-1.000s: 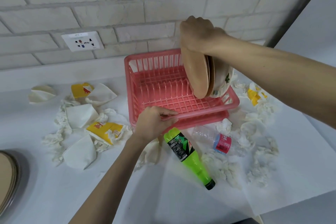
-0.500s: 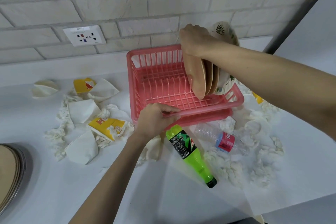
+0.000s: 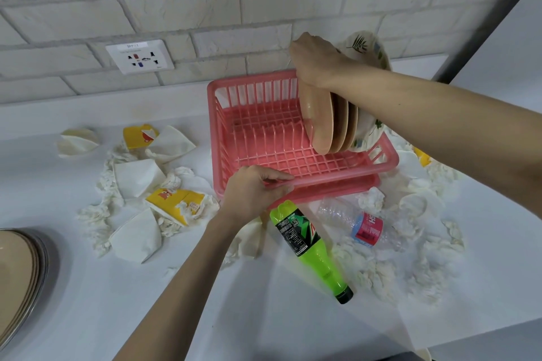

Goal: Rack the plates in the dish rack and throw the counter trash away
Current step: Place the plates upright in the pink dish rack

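**Racking stage, partly done.** The right hand point(image 3: 318, 64) has its fingers curled over the top edges of the tan plates point(image 3: 319, 123) and grips them. They stand on edge in the right end of the pink dish rack point(image 3: 213, 126). A leaf-patterned plate point(image 3: 370, 51) stands just to their right, also inside the rack.

The left hand point(image 3: 252, 193) holds the rack's front rim, thumb laid along the top and fingers curled beneath. The slots to the left of the plates are unfilled. A stack of plates point(image 3: 17, 267) lies well to the left of the rack, not yet racked.

No trash appears cleared:
- Flattened paper cups point(image 3: 173, 202) and crumpled tissues point(image 3: 378, 275) lie on both sides of the rack.
- A green bottle point(image 3: 308, 243) and a clear bottle point(image 3: 349, 218) lie just in front of it.

Judged progress is early. One stack of plates and all the trash are outstanding.
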